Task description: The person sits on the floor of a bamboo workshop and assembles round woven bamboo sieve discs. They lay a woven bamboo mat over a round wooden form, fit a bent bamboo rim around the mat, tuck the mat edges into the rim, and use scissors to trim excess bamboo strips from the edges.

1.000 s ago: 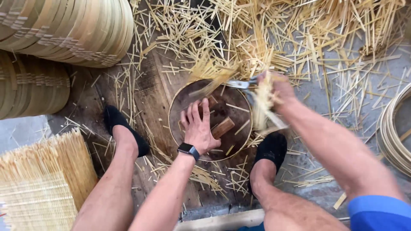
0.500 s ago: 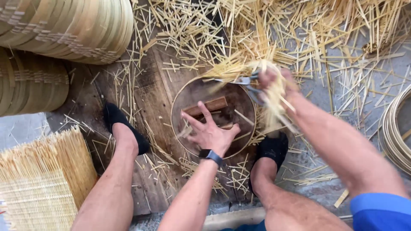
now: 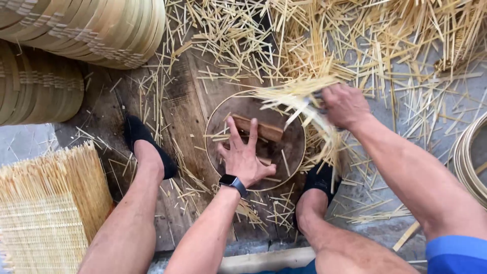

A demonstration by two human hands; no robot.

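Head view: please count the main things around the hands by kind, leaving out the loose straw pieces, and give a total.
Hands: 2, left hand and right hand
Black shoes: 2
Round block: 1
Wood piece on the block: 1
Straw bundle in the right hand: 1
Watch: 1
Woven mat: 1
Total: 9

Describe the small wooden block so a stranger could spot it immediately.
Start at the dark round chopping block between the person's feet. On it, just beyond the left hand and its spread fingertips, lies the wooden block: short, brown and solid, unlike the thin pale bamboo slivers scattered around.
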